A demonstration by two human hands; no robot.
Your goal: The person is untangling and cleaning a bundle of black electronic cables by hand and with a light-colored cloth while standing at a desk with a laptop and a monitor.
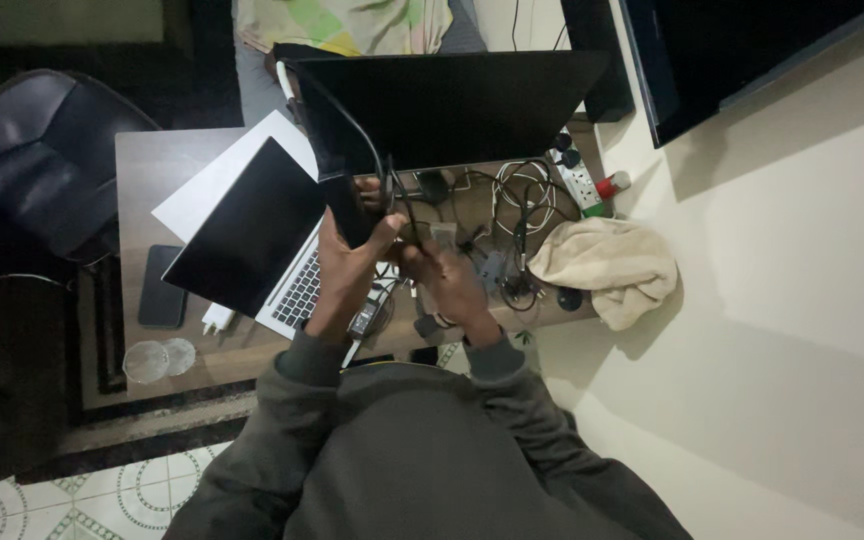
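The left hand [347, 262] gripped a black strap [337, 175] running up and away toward the monitor [442, 105]; the right hand [447, 285] pinched a black cable [397, 200] just beside it, above the table [142, 165].

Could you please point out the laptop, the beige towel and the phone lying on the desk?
laptop [297, 290]: head view, on its keyboard.
beige towel [612, 265]: head view, middle of the crumpled cloth.
phone [161, 287]: head view, centre of its dark screen.
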